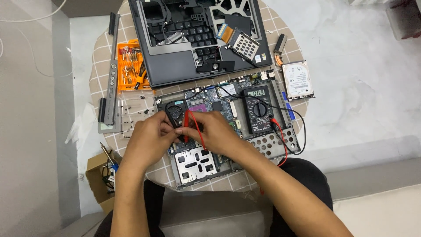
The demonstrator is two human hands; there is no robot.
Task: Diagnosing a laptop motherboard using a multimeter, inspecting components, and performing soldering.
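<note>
My left hand grips a black test probe, its tip pointing down at an opened laptop base with a bare motherboard. My right hand holds a red test probe close beside the black one, over the middle of the board. Both hands touch each other above a metal drive cage. Red and black leads run right to a black multimeter lying on the board's right side, its display lit.
A dismantled laptop keyboard deck lies at the back of the small round checked table. An orange screwdriver-bit case and a long bezel strip sit left; a hard drive right. A cardboard box with a soldering iron stands on the floor.
</note>
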